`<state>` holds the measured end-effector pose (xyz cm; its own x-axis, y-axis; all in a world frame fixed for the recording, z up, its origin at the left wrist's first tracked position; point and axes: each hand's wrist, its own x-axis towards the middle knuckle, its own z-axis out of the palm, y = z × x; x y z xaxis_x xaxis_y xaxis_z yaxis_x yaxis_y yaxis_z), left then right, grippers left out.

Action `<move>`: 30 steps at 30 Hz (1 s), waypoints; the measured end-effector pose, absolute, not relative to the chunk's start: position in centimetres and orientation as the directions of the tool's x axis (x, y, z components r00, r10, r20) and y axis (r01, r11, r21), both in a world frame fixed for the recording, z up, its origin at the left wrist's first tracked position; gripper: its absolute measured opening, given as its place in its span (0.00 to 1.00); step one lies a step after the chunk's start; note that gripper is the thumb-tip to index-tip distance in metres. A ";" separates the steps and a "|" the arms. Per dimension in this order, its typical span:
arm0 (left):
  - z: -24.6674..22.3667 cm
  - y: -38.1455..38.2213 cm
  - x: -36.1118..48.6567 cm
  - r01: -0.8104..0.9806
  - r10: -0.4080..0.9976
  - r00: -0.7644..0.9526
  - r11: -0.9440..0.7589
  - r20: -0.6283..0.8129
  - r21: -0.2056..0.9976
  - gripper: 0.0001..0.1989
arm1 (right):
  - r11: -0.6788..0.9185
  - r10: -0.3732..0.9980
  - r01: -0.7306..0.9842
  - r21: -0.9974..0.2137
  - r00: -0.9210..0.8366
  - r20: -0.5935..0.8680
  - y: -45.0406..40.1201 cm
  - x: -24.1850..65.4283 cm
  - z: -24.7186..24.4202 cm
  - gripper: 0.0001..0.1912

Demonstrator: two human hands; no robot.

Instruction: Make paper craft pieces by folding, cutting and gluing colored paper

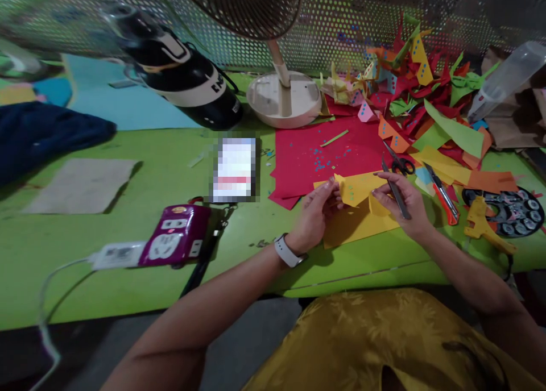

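Observation:
My left hand (318,212), wearing a pale-banded watch, is closed on one end of a folded yellow paper piece (358,191) with a few blue-green dots. Metal tweezers (397,196) lie in the closed fingers of my right hand (405,203), beside the paper's other end; whether those fingertips also touch the paper I cannot tell. Beneath both hands a yellow sheet (362,229) rests partly over a red sheet (328,152). Small blue dots (323,161) and a thin green strip (335,138) are scattered on the red sheet.
Scissors (401,165), a red cutter knife (444,198), a yellow glue gun (480,223) and a black round tray (512,212) lie rightward. Behind are cut paper shapes (396,84), a fan (284,98) and a tilted bottle (183,78). Leftward are a phone (234,169) and purple power strip (177,234).

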<state>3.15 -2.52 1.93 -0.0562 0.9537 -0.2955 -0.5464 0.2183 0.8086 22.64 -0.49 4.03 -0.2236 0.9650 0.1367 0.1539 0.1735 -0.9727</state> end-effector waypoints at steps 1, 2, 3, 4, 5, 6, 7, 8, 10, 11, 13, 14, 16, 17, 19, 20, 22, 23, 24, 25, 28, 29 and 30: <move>2.0 -2.7 3.1 -0.501 0.964 -0.031 0.215 -0.266 0.838 0.21 | 0.176 0.965 0.149 -0.973 -0.223 0.141 -0.5 22.6 3.9 0.18; 2.1 -2.9 3.1 -0.445 0.971 0.010 0.217 -0.238 0.869 0.21 | 0.184 0.963 0.145 -0.972 -0.227 0.148 -0.5 22.5 3.9 0.18; 2.3 -3.0 3.2 -0.384 0.974 0.063 0.225 -0.218 0.896 0.20 | 0.194 0.960 0.143 -0.970 -0.232 0.158 -0.5 22.5 3.8 0.18; 2.4 -3.2 3.2 -0.326 0.971 0.118 0.235 -0.207 0.916 0.19 | 0.203 0.957 0.147 -0.968 -0.238 0.165 -0.5 22.4 3.7 0.18; 2.5 -3.4 3.2 -0.276 0.964 0.167 0.245 -0.205 0.929 0.19 | 0.210 0.956 0.159 -0.965 -0.242 0.168 -0.6 22.4 3.7 0.18; 2.6 -3.5 3.3 -0.240 0.956 0.204 0.257 -0.210 0.936 0.18 | 0.211 0.955 0.173 -0.962 -0.247 0.165 -0.6 22.3 3.8 0.18; 2.6 -3.5 3.3 -0.222 0.951 0.220 0.267 -0.219 0.938 0.18 | 0.213 0.955 0.182 -0.960 -0.248 0.165 -0.6 22.3 3.9 0.17; 2.7 -3.6 3.4 -0.223 0.949 0.217 0.276 -0.228 0.935 0.19 | 0.219 0.955 0.185 -0.958 -0.241 0.172 -0.6 22.3 4.0 0.17; 2.7 -3.6 3.5 -0.266 0.955 0.173 0.282 -0.242 0.922 0.20 | 0.271 0.954 0.186 -0.944 -0.179 0.239 -0.7 22.2 4.3 0.16; 2.7 -3.6 3.6 -0.300 0.960 0.136 0.275 -0.244 0.914 0.20 | 0.321 0.945 0.193 -0.927 -0.124 0.301 -0.7 22.2 4.4 0.15; 2.7 -3.6 3.6 -0.363 0.967 0.067 0.251 -0.244 0.897 0.21 | 0.430 0.897 0.247 -0.868 -0.008 0.442 -0.8 22.2 4.6 0.15; 2.8 -3.5 3.7 -0.383 0.968 0.051 0.245 -0.245 0.891 0.21 | 0.467 0.869 0.289 -0.836 0.024 0.494 -0.8 22.2 4.6 0.16; 2.8 -3.5 3.7 -0.403 0.968 0.049 0.246 -0.247 0.882 0.22 | 0.480 0.855 0.350 -0.804 0.016 0.518 -0.9 22.2 4.6 0.20; 2.8 -3.5 3.7 -0.408 0.967 0.053 0.247 -0.248 0.879 0.23 | 0.457 0.873 0.365 -0.811 -0.008 0.488 -0.9 22.2 4.5 0.22; 2.7 -3.5 3.8 -0.423 0.969 0.046 0.240 -0.244 0.874 0.23 | 0.387 0.917 0.362 -0.848 -0.057 0.395 -0.9 22.2 4.4 0.25; 2.7 -3.4 3.8 -0.434 0.970 0.038 0.233 -0.241 0.870 0.22 | 0.358 0.932 0.341 -0.869 -0.079 0.354 -0.9 22.3 4.3 0.25; 2.5 -3.4 3.8 -0.458 0.971 0.029 0.223 -0.237 0.860 0.21 | 0.327 0.945 0.281 -0.902 -0.112 0.307 -0.9 22.3 4.3 0.23; 2.4 -3.4 3.8 -0.468 0.971 0.028 0.222 -0.237 0.855 0.21 | 0.323 0.945 0.252 -0.912 -0.132 0.298 -0.9 22.3 4.3 0.22; 2.4 -3.4 3.8 -0.475 0.971 0.026 0.221 -0.237 0.852 0.21 | 0.327 0.943 0.231 -0.916 -0.145 0.300 -0.8 22.4 4.2 0.22; 2.3 -3.4 3.8 -0.479 0.971 0.023 0.219 -0.237 0.850 0.20 | 0.337 0.939 0.224 -0.914 -0.144 0.311 -0.8 22.4 4.2 0.23; 2.3 -3.5 3.8 -0.480 0.971 -0.005 0.206 -0.237 0.853 0.21 | 0.378 0.924 0.279 -0.883 -0.051 0.379 -0.7 22.5 4.2 0.27; 2.3 -3.5 3.8 -0.481 0.972 -0.015 0.199 -0.235 0.854 0.21 | 0.377 0.920 0.305 -0.875 -0.015 0.391 -0.7 22.5 4.2 0.28; 2.4 -3.5 3.8 -0.484 0.972 -0.018 0.197 -0.234 0.853 0.21 | 0.364 0.922 0.325 -0.873 0.004 0.386 -0.7 22.6 4.2 0.29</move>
<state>3.77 -3.49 2.35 -0.0177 0.9720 -0.2342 -0.4836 0.1967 0.8529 22.56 -0.68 4.21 0.0041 0.9224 0.3863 0.3254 0.3640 -0.8727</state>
